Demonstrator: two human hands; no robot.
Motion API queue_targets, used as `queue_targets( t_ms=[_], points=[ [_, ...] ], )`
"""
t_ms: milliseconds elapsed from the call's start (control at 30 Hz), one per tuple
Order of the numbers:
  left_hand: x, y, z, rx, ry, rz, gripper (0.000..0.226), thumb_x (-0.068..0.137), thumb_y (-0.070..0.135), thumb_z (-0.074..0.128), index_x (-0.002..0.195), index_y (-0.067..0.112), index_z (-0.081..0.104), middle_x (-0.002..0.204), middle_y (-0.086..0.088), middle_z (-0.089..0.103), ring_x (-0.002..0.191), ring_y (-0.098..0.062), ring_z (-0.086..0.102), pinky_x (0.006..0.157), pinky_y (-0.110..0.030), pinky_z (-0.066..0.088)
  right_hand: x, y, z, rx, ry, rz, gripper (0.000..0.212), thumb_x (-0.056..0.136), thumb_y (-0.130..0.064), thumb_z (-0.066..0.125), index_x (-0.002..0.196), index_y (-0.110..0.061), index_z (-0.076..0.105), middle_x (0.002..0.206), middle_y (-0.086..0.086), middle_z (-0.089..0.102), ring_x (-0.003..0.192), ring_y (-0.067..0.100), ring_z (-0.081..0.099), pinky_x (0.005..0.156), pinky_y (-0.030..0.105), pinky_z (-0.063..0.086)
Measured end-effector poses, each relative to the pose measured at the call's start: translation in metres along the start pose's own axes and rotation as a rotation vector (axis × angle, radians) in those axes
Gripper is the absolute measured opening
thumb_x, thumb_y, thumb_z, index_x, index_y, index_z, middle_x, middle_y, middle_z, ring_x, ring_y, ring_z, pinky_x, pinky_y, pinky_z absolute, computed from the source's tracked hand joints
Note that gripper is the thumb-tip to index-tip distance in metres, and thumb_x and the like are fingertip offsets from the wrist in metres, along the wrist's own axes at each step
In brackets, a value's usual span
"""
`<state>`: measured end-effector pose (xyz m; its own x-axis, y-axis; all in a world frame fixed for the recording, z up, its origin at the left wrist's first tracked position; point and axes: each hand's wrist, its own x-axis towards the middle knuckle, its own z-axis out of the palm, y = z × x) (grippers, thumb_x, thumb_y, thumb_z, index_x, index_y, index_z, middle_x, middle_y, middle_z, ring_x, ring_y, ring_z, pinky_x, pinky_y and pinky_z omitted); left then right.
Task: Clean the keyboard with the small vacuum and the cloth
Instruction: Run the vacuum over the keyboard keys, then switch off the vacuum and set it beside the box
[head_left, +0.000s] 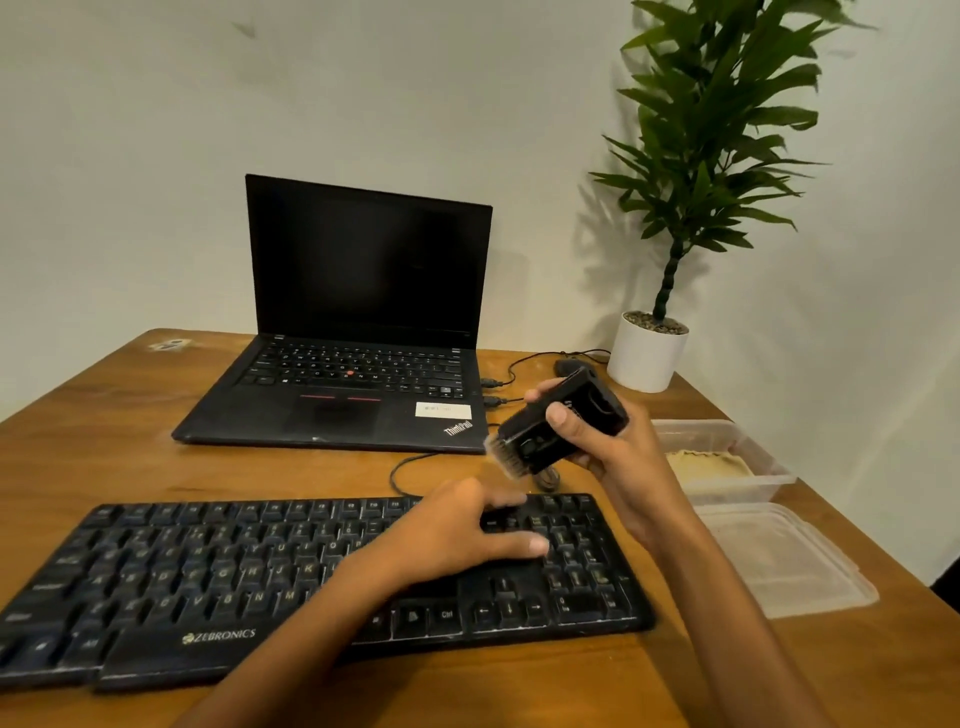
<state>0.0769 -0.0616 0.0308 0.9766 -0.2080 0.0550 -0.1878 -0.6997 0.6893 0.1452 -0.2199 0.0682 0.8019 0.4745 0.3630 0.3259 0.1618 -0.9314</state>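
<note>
A black keyboard (208, 582) lies across the front of the wooden table (156, 462). My left hand (457, 530) rests flat on its right part, fingers spread over the keys. My right hand (613, 457) holds the small black vacuum (561, 421) in the air just above the keyboard's far right corner, with its brush end (506, 454) pointing down and to the left. A pale cloth (709, 464) lies inside a clear plastic box (763, 470) at the right edge of the table.
An open black laptop (358, 332) stands behind the keyboard, with cables (498, 387) plugged into its right side. A mouse (566, 366) and a potted plant (649, 353) are at the back right. A clear plastic lid (779, 561) lies near the right edge.
</note>
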Motion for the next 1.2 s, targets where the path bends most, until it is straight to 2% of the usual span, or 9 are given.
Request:
queue_targets(
  t_ms=[100,167,300,500,667,800,900,1000,1200],
  points=[
    [-0.001,0.0,-0.008,-0.383,0.078,-0.038,0.037,0.071,0.052,0.062,0.097,0.026,0.063,0.097,0.011,0.066,0.088,0.001,0.06,0.085,-0.02,0.049,-0.001,0.007,0.017,0.338,0.046,0.136,0.047,0.063,-0.03,0.077,0.104,-0.01,0.064,0.108,0.011,0.068,0.104,0.025,0.064,0.089,0.043,0.052],
    [0.0,-0.002,-0.011,-0.696,0.163,-0.082,0.047,0.073,0.052,0.063,0.102,0.014,0.065,0.094,0.004,0.069,0.087,-0.01,0.064,0.085,-0.027,0.047,-0.001,0.009,0.025,0.551,0.106,0.184,0.062,0.054,-0.035,0.085,0.106,-0.008,0.064,0.112,0.015,0.066,0.106,0.027,0.063,0.086,0.039,0.054],
    [-0.001,0.0,-0.014,-1.063,0.297,-0.101,0.041,0.075,0.035,0.064,0.108,0.011,0.064,0.103,-0.006,0.071,0.099,-0.02,0.066,0.083,-0.027,0.054,-0.006,0.011,0.038,0.858,0.219,0.295,0.041,0.072,-0.027,0.067,0.104,-0.003,0.061,0.104,0.019,0.068,0.1,0.029,0.065,0.081,0.037,0.056],
    [-0.002,-0.003,-0.015,-1.182,0.348,-0.142,0.032,0.07,0.021,0.071,0.097,0.004,0.066,0.098,-0.013,0.071,0.09,-0.021,0.068,0.07,-0.025,0.057,-0.012,0.012,0.047,0.953,0.24,0.339,0.041,0.08,-0.031,0.055,0.109,-0.003,0.058,0.101,0.018,0.068,0.096,0.027,0.066,0.084,0.037,0.055],
    [0.0,-0.006,-0.016,-1.179,0.39,-0.157,0.035,0.068,0.019,0.072,0.099,0.002,0.066,0.094,-0.012,0.072,0.087,-0.02,0.069,0.068,-0.023,0.057,-0.013,0.019,0.042,0.788,0.242,0.378,0.039,0.079,-0.031,0.054,0.11,-0.007,0.059,0.1,0.015,0.069,0.096,0.025,0.063,0.083,0.036,0.05],
    [0.0,-0.01,-0.022,-1.217,0.463,-0.15,0.036,0.069,0.014,0.072,0.103,0.004,0.065,0.096,-0.01,0.072,0.088,-0.018,0.069,0.073,-0.023,0.056,-0.011,0.026,0.039,0.66,0.227,0.417,0.045,0.072,-0.022,0.066,0.114,-0.007,0.058,0.109,0.016,0.066,0.099,0.026,0.063,0.077,0.034,0.052],
    [-0.001,-0.012,-0.026,-1.286,0.482,-0.11,0.036,0.068,0.012,0.07,0.103,0.003,0.064,0.095,-0.01,0.072,0.084,-0.014,0.069,0.072,-0.018,0.055,-0.011,0.031,0.042,0.711,0.207,0.397,0.061,0.061,-0.017,0.081,0.116,-0.006,0.057,0.11,0.017,0.067,0.097,0.027,0.066,0.069,0.03,0.057],
    [0.001,-0.012,-0.024,-1.322,0.498,-0.104,0.034,0.068,0.009,0.069,0.101,0.002,0.064,0.095,-0.011,0.072,0.085,-0.015,0.069,0.073,-0.019,0.055,-0.011,0.032,0.044,0.722,0.205,0.388,0.047,0.072,-0.009,0.063,0.118,-0.005,0.055,0.107,0.015,0.068,0.097,0.027,0.067,0.069,0.029,0.058],
    [0.005,-0.014,-0.018,-1.277,0.537,-0.083,0.033,0.069,0.01,0.07,0.1,0.002,0.064,0.092,-0.008,0.073,0.086,-0.015,0.068,0.072,-0.018,0.054,-0.011,0.03,0.045,0.704,0.218,0.382,0.048,0.071,-0.007,0.062,0.118,-0.004,0.053,0.104,0.015,0.07,0.094,0.027,0.068,0.07,0.03,0.058]
  ],
)
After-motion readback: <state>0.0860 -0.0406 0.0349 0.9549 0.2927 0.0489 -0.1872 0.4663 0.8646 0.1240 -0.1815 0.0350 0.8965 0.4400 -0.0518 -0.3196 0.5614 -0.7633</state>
